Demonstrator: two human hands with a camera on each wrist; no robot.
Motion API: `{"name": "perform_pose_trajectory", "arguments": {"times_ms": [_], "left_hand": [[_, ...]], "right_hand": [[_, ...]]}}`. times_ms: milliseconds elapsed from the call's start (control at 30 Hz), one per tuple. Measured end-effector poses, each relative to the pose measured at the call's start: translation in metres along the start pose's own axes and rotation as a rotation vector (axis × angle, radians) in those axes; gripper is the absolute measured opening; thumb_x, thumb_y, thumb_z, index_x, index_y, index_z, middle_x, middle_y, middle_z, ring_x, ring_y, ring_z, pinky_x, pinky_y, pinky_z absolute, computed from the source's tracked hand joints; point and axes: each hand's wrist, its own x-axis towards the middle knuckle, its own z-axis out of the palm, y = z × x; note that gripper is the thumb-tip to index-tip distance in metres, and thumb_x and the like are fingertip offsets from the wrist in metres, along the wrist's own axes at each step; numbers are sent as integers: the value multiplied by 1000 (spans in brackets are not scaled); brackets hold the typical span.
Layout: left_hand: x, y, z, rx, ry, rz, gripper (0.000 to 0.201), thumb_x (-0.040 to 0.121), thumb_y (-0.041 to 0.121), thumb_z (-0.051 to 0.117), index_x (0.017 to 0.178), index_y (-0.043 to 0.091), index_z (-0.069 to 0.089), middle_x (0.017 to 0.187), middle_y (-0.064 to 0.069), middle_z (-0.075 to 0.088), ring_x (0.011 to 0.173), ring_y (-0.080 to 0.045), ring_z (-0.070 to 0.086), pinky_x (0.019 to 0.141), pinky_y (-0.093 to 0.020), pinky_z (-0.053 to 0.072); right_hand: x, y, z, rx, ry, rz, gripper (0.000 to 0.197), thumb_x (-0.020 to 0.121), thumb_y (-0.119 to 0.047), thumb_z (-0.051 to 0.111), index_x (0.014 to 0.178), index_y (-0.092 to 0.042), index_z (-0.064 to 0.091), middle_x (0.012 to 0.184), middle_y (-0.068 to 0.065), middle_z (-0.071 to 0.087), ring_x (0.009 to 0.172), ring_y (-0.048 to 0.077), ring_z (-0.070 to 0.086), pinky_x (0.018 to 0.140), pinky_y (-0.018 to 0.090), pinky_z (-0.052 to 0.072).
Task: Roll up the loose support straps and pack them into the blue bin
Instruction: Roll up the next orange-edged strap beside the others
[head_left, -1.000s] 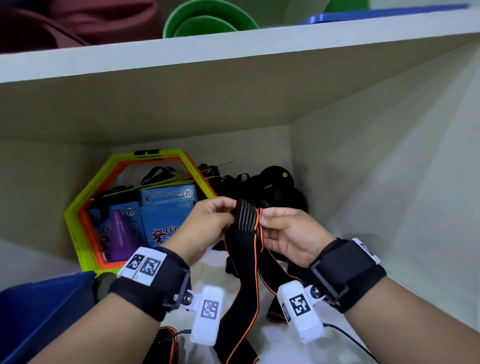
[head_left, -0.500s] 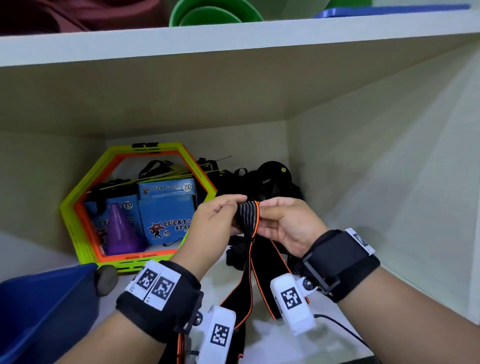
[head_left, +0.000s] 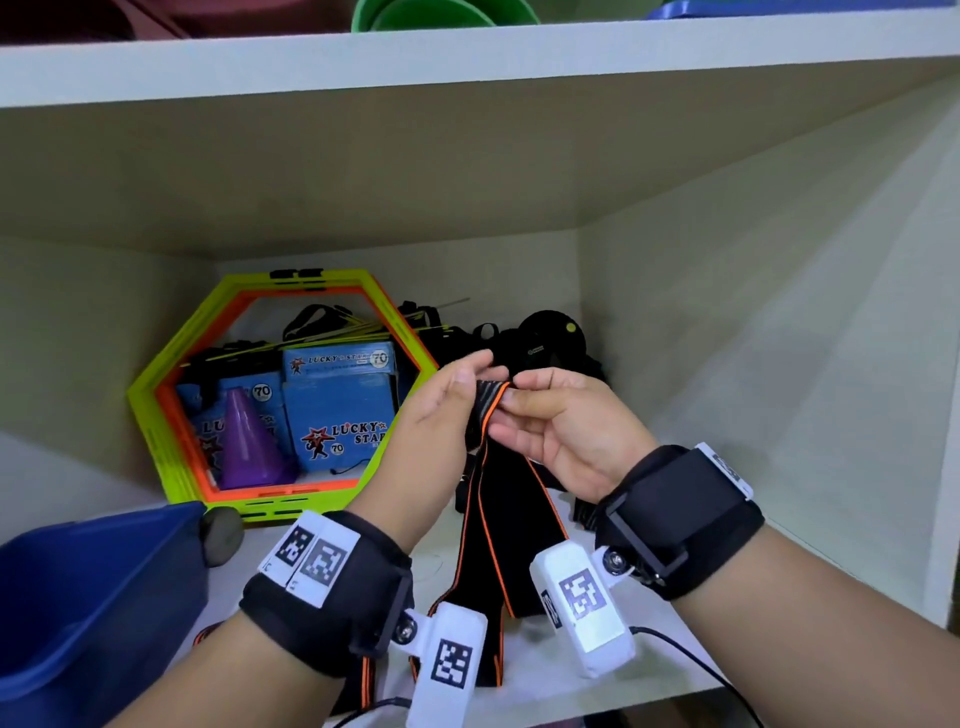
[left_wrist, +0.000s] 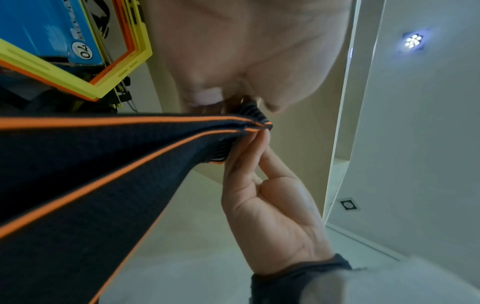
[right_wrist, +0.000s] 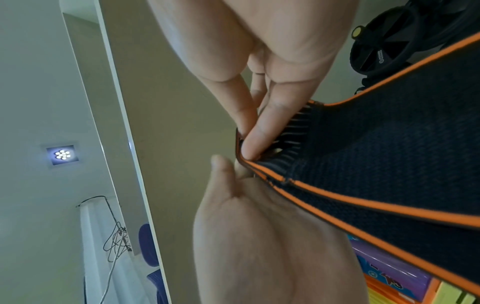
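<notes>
Head view: my left hand (head_left: 447, 410) and my right hand (head_left: 561, 431) meet in front of the shelf compartment, both pinching the folded top end of the black support strap (head_left: 485, 410) with orange edging. Left thumb and fingertips are curled onto the ribbed end; the right thumb and fingers close on it from the opposite side. Below the pinch the strap hangs in two bands that spread apart and reach the white shelf floor (head_left: 545, 670) between my wrists.

The blue bin (head_left: 93, 597) stands at lower left, well apart from the strap, its near corner beside a small grey round object (head_left: 222, 535). Behind my left hand a yellow and orange hexagonal frame (head_left: 171, 364) leans upright against the back wall; seen through it are blue boxes (head_left: 337, 405) printed "LUCKY STAR 70" and a purple cone (head_left: 249, 441). A heap of black gear (head_left: 545, 338) lies behind my hands at the back right, partly hidden by them. On the shelf above sits a green bowl (head_left: 441, 13), only its rim visible.

Left wrist view: the right fingers (left_wrist: 246, 156) lie nearly straight, pressed flat against the strap's ribbed end (left_wrist: 249, 112).

Right wrist view: the left fingertips (right_wrist: 259, 135) clamp the strap's fold, the right thumb (right_wrist: 221, 172) just beside them.
</notes>
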Motion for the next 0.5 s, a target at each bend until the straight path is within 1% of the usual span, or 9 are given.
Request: {"name": "perform_pose_trajectory", "arguments": {"times_ms": [33, 100, 167, 233, 300, 333, 400, 467, 500], "left_hand": [[-3, -1, -1, -26, -33, -4, 55, 95, 50, 54, 145, 27, 48, 132, 0, 64, 125, -11, 60, 110, -36, 45], [-12, -1, 0, -14, -91, -26, 80, 89, 45, 68, 155, 31, 26, 139, 2, 57, 127, -5, 57, 108, -26, 45], [-22, -5, 2, 101, -89, -32, 97, 80, 37, 79, 155, 36, 19, 140, 6, 55, 123, -3, 59, 105, -27, 48], [-28, -10, 3, 164, 22, -5, 83, 83, 23, 79, 149, 35, 31, 124, 5, 67, 108, -10, 68, 99, -34, 53], [-29, -14, 4, 123, 122, 30, 58, 89, 8, 72, 133, 33, 43, 98, -3, 76, 90, -32, 71, 89, -54, 56], [-29, -14, 4, 114, 154, 44, 50, 90, 7, 69, 125, 34, 46, 89, -6, 76, 81, -40, 69, 82, -61, 55], [-30, -13, 4, 132, 203, 64, 38, 92, 11, 66, 112, 37, 47, 78, -9, 75, 67, -41, 64, 70, -63, 53], [-29, -12, 3, 91, 218, 62, 29, 95, 11, 62, 105, 35, 48, 79, -14, 73, 70, -42, 66, 71, -61, 54], [-28, -12, 2, 83, 216, 61, 26, 97, 9, 59, 103, 32, 51, 80, -15, 72, 71, -42, 66, 70, -57, 54]], "right_hand": [[-1, -1, 1, 10, 9, -20, 19, 89, 13, 58, 99, -3, 55, 78, 16, 73, 62, 23, 72, 54, 29, 60], [-3, -5, 1, 15, 26, -63, 19, 89, 13, 58, 101, -1, 54, 74, 14, 72, 60, 22, 72, 54, 30, 60], [-5, -9, 0, 18, 37, -86, 19, 89, 13, 59, 102, 0, 54, 78, 17, 71, 63, 24, 72, 57, 32, 62], [-6, -11, -2, 15, 31, -84, 20, 89, 13, 59, 102, 0, 53, 85, 20, 69, 69, 28, 73, 62, 35, 63], [-7, -13, -4, -17, 13, -82, 21, 89, 13, 59, 104, -1, 53, 90, 22, 70, 74, 30, 74, 65, 37, 63], [-8, -12, -5, -62, 8, -87, 21, 89, 12, 61, 104, -1, 54, 93, 23, 71, 76, 29, 74, 66, 37, 62], [-11, -10, -7, -248, 30, -137, 16, 88, 6, 66, 99, -3, 58, 94, 21, 70, 67, 21, 70, 62, 34, 60], [-13, -4, -13, -520, 81, -268, 11, 86, 1, 70, 90, -5, 61, 82, 14, 67, 55, 11, 58, 54, 30, 54], [-14, 0, -18, -652, 93, -351, 9, 86, -2, 70, 86, -7, 63, 76, 8, 65, 53, 9, 54, 53, 28, 50]]}}
